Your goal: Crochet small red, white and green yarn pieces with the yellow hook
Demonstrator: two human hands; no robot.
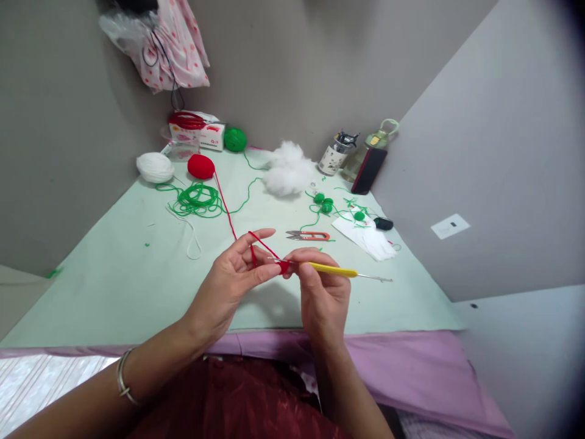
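Between my hands is a small red crochet piece (284, 267). My left hand (233, 268) pinches its left side between thumb and finger, with red yarn (264, 244) looped over the raised index finger. In my right hand (322, 292) is a crochet hook (333, 269) with a yellow handle, gripped like a pen. The hook's metal tip lies at the red piece, and a second thin metal end sticks out to the right. From my left hand the yarn runs back to a red yarn ball (201, 166) on the table.
Orange-handled thread snips (308, 235) lie just beyond my hands. White stuffing (287, 171) sits at the back. Loose green yarn (196, 200) and a white yarn ball (155, 167) are on the left. Green crocheted pieces (326, 204), a tissue (365, 235) and a phone (369, 171) are right.
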